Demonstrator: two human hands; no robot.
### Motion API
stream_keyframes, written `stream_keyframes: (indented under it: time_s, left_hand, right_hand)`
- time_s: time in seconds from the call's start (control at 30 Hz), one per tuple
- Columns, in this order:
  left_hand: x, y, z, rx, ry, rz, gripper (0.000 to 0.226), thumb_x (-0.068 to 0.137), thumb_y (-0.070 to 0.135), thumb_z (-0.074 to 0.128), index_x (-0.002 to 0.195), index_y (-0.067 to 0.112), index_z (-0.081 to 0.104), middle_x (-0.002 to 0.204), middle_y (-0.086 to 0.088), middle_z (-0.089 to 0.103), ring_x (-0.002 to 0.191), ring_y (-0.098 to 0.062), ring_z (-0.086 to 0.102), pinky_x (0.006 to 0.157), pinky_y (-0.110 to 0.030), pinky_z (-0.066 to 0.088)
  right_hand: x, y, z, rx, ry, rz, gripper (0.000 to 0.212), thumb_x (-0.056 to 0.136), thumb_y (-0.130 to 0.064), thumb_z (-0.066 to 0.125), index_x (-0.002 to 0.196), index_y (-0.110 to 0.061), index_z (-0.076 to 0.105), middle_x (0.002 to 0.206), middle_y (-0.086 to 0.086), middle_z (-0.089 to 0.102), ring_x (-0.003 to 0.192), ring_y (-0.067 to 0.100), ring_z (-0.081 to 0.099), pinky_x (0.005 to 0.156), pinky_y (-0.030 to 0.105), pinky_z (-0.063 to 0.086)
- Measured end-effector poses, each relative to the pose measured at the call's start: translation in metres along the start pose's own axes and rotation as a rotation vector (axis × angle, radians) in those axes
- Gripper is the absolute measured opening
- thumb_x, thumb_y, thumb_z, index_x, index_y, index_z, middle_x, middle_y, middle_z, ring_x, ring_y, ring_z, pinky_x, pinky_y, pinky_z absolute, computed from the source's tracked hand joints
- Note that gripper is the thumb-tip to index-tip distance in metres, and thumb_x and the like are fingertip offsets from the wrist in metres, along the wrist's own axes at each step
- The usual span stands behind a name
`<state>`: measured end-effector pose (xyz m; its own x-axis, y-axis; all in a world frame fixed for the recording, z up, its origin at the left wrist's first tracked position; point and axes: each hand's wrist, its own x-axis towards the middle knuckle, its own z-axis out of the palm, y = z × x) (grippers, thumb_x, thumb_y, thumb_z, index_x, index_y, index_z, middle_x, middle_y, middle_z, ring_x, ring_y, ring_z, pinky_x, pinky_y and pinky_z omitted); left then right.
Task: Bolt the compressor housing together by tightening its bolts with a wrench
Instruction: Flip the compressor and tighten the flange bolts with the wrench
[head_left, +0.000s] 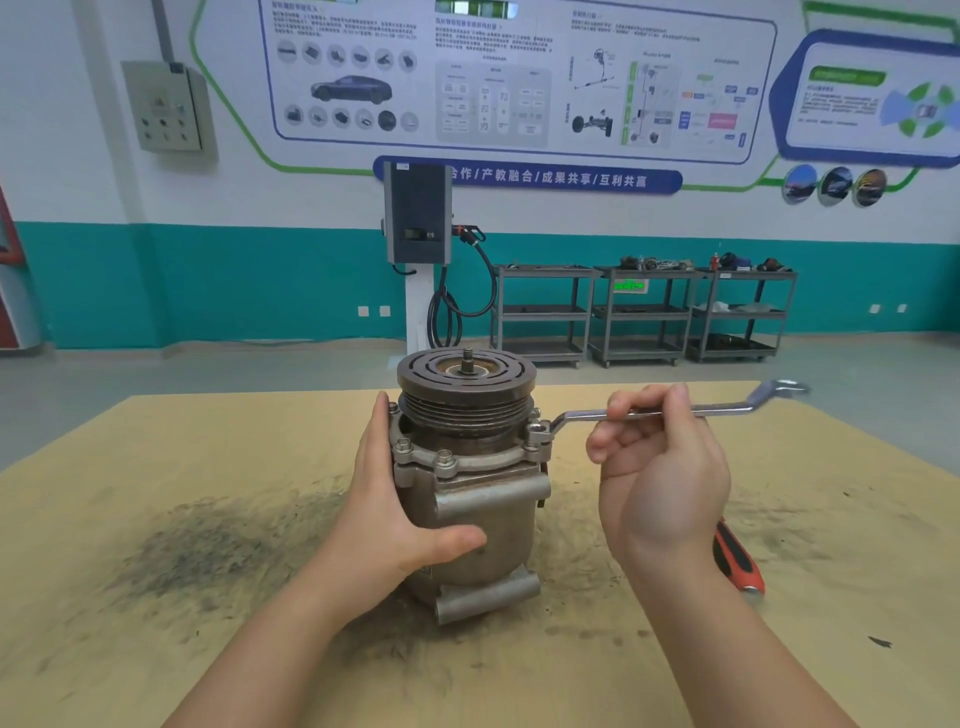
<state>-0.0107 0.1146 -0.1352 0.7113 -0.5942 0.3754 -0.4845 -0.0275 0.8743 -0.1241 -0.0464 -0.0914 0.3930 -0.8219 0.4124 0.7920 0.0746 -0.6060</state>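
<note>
Dark grime stains mark the tan table top to the left of the compressor housing. The housing stands upright at the table's middle, its grooved pulley uppermost and a threaded shaft stub rising from the pulley's centre. The left hand clasps the housing's left side, fingers extended up the flange edge and thumb wrapped across the front of the body. Two hex bolts stand on the front of the flange, just below the pulley. At the housing's upper right, the ring end of an offset wrench sits over a flange bolt; the shank runs level to the right, its far ring end beyond the table's back edge. The right hand grips the shank near mid-length, fingers curled round it. Right of the housing and partly hidden behind the right wrist, a red and black tool handle lies on the table.
</note>
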Motion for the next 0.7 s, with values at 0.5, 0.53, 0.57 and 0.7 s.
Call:
stream_keyframes:
  time_s: [0.5,0.53,0.57,0.7]
  left_hand:
    - [0.000,0.001,0.002,-0.040,0.045,0.033,0.128,0.046,0.060,0.083,0.151,0.055,0.009,0.153,0.025,0.034,0.136,0.002,0.041,0.111,-0.029,0.039]
    - [0.001,-0.001,0.002,-0.038,0.050,0.039,0.127,0.047,0.060,0.083,0.151,0.055,0.010,0.152,0.026,0.035,0.135,0.004,0.041,0.109,-0.025,0.039]
    - [0.001,-0.003,0.001,-0.033,0.054,0.045,0.126,0.048,0.060,0.084,0.151,0.056,0.011,0.151,0.026,0.035,0.135,0.005,0.042,0.108,-0.025,0.040]
    - [0.003,-0.004,0.004,-0.061,0.062,0.068,0.113,0.051,0.061,0.089,0.140,0.069,0.019,0.149,0.019,0.044,0.131,-0.001,0.050,0.106,-0.028,0.047]
  right_hand:
    - [-0.008,0.015,0.000,-0.044,-0.035,-0.168,0.047,0.104,-0.026,0.035,0.065,-0.026,0.061,0.064,0.001,0.059,0.047,0.019,0.050,0.047,0.025,0.041]
    - [-0.015,0.018,0.001,-0.127,-0.053,-0.339,0.045,0.103,-0.026,0.036,0.067,-0.029,0.063,0.067,0.000,0.060,0.050,0.019,0.051,0.050,0.026,0.042]
    - [-0.022,0.020,0.002,-0.216,-0.092,-0.503,0.040,0.103,-0.026,0.038,0.072,-0.031,0.063,0.070,-0.002,0.061,0.055,0.018,0.053,0.055,0.027,0.043]
    - [-0.046,0.035,0.004,-0.625,-0.444,-0.926,0.026,0.101,-0.028,0.051,0.086,-0.011,0.065,0.081,0.001,0.063,0.075,0.017,0.059,0.068,0.027,0.047]
